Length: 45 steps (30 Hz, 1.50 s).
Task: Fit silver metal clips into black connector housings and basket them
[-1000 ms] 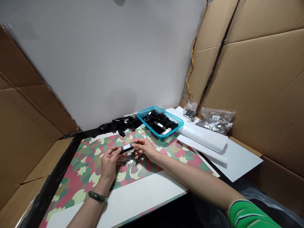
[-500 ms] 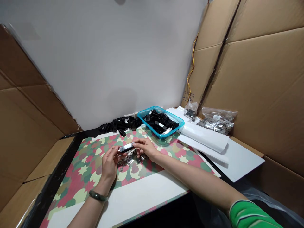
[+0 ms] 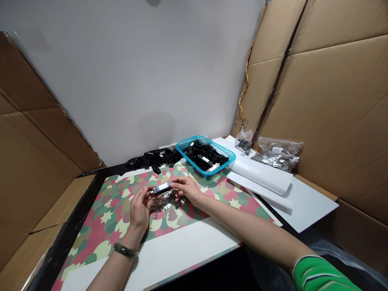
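A small black oblong plastic part [image 3: 161, 188] with a pale label-like face is held level between my two hands, above the patterned board. My left hand [image 3: 140, 205] grips its left end with thumb and fingers. At the right end, my right hand [image 3: 186, 189] pinches it between thumb and forefinger, the other fingers curled below. Just under the part lies a scatter of small shiny metal pieces [image 3: 165, 205], partly hidden by my right hand. The exact kind of the black part is too small to make out.
A blue basket [image 3: 209, 174] of black parts stands behind my hands, with a heap of similar parts [image 3: 151, 158] to its left. White sheets [image 3: 260, 173] and plastic bags [image 3: 275, 155] of small pieces lie at the right. Cardboard walls [image 3: 333, 101] flank the board [image 3: 106, 218].
Both hands keep hold of the black part in nearly the same place. The fingers of my left hand have shifted slightly at its left end.
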Tool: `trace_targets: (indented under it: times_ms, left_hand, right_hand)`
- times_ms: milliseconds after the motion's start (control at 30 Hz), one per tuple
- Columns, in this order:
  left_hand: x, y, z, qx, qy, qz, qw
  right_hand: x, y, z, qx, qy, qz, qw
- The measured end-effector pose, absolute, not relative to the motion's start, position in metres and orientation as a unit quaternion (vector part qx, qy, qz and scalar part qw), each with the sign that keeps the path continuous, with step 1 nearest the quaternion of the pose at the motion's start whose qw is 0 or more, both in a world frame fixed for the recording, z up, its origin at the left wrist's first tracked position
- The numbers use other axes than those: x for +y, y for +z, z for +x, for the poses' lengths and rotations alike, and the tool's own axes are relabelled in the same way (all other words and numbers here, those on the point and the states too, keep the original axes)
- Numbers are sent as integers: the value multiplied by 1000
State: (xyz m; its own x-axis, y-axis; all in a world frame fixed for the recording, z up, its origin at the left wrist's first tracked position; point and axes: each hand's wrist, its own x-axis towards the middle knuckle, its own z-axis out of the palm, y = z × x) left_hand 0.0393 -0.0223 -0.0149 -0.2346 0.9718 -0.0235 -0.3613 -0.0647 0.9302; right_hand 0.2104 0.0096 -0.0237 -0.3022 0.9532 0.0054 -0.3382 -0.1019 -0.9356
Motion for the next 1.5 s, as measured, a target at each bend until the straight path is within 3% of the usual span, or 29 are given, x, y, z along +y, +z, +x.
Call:
trace_targets:
  times_ms: [1500]
  left_hand:
    - [-22, -9, 41, 455, 641, 329, 523]
  right_hand:
    - [11, -23, 209, -418, 677, -355, 492]
